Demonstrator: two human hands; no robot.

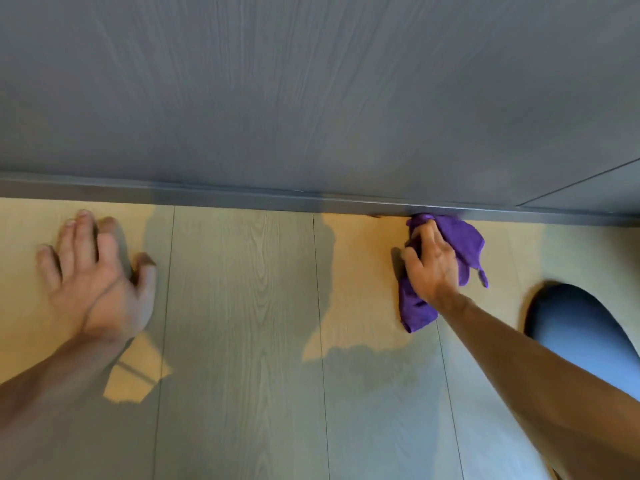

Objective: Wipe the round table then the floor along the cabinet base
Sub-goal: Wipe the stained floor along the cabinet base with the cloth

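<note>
A purple cloth lies crumpled on the pale wood-plank floor, its far end touching the grey cabinet base strip. My right hand presses down on the cloth and grips it, fingers pointing toward the base strip. My left hand lies flat on the floor at the left, fingers spread, holding nothing. The grey wood-grain cabinet front fills the upper half of the view. The round table is out of view.
My knee in blue fabric rests on the floor at the right, close to the cloth. Patches of sunlight and shadow fall across the floor planks. A cabinet door seam runs at the upper right.
</note>
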